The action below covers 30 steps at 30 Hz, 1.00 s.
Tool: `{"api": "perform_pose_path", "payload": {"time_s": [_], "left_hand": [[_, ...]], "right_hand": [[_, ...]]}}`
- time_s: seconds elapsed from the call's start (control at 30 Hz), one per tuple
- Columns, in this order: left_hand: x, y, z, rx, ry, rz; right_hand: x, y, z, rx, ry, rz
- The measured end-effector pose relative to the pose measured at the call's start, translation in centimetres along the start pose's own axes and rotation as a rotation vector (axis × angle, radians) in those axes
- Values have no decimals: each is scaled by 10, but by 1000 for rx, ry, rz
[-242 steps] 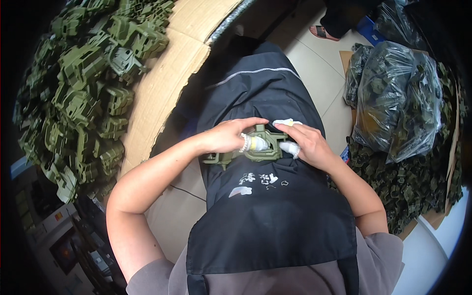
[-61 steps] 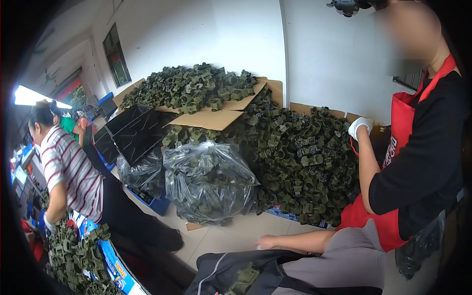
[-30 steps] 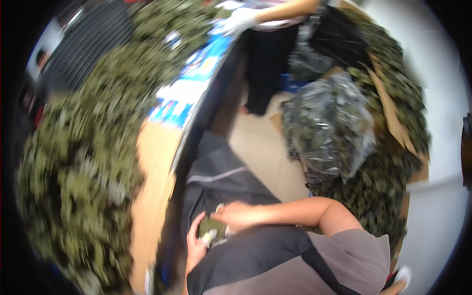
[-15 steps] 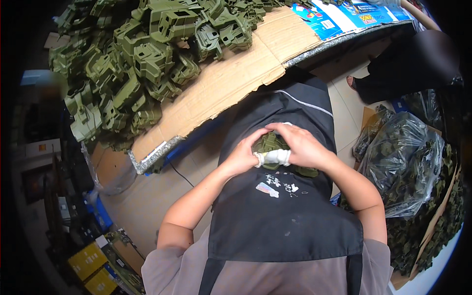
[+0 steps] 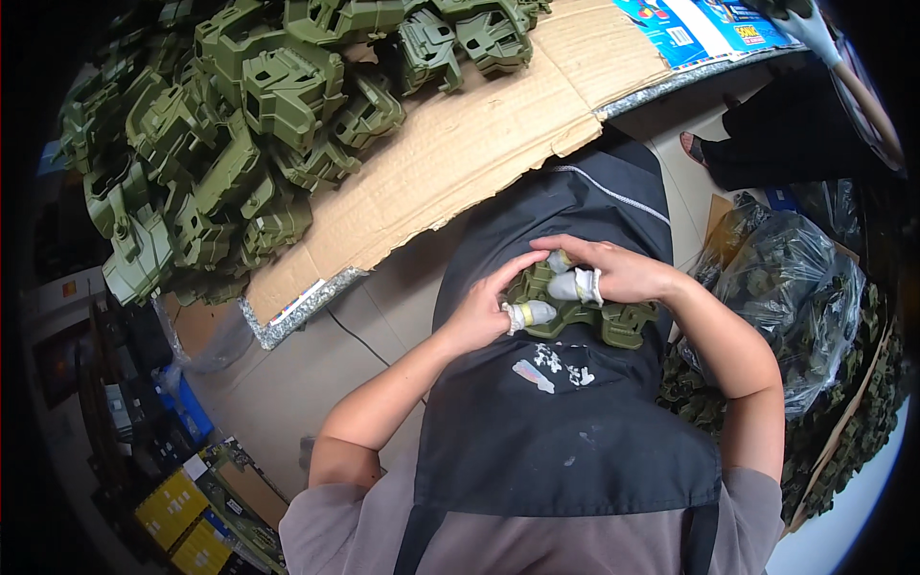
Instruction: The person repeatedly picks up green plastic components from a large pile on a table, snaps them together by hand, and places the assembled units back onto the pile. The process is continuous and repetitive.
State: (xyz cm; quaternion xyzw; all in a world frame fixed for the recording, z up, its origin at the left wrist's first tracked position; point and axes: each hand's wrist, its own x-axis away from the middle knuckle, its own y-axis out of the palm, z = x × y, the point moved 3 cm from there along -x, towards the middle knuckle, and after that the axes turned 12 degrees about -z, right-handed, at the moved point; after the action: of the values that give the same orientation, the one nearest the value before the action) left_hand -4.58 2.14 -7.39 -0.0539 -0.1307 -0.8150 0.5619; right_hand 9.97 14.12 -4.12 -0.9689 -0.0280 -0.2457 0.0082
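Observation:
An olive-green moulded plastic part (image 5: 623,323) rests over my lap on the black apron (image 5: 575,431). My left hand (image 5: 491,305) grips its left side, the thumb in a white finger cover pressing on the near face. From the right, my right hand (image 5: 613,272) holds its upper side; white covers wrap the thumb and a fingertip. Both hands' far fingers are partly hidden behind the part. A heap of similar green plastic parts (image 5: 287,91) lies on the table ahead and to the left.
Brown cardboard (image 5: 460,144) covers the table, its torn edge facing me. At right, a clear plastic bag (image 5: 791,297) sits among many small green pieces. Another person's gloved hand (image 5: 813,34) is at the far right. Yellow boxes (image 5: 172,505) stand at lower left.
The thumbs have moved apart, and more of the green part shows between and right of my hands. The view has shifted, and the other person's gloved hand has come further into sight.

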Motion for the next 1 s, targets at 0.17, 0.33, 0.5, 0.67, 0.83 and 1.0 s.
{"api": "perform_pose_path", "payload": {"time_s": [0.17, 0.33, 0.5, 0.67, 0.83, 1.0], "left_hand": [[-2, -3, -6, -49, -11, 25], [-4, 2, -2, -3, -10, 44], [-6, 7, -1, 47, -46, 34], [-10, 1, -4, -55, 43, 47], [-21, 9, 24, 47, 317, 155], [-47, 20, 53, 28, 348, 33]], "right_hand": [[-18, 22, 1, 199, 4, 225], [-11, 8, 11, -288, 22, -9], [-12, 8, 25, 260, -178, 148], [-2, 0, 16, 85, -101, 202], [37, -11, -15, -522, -498, 449], [72, 3, -27, 254, -386, 917]]}}
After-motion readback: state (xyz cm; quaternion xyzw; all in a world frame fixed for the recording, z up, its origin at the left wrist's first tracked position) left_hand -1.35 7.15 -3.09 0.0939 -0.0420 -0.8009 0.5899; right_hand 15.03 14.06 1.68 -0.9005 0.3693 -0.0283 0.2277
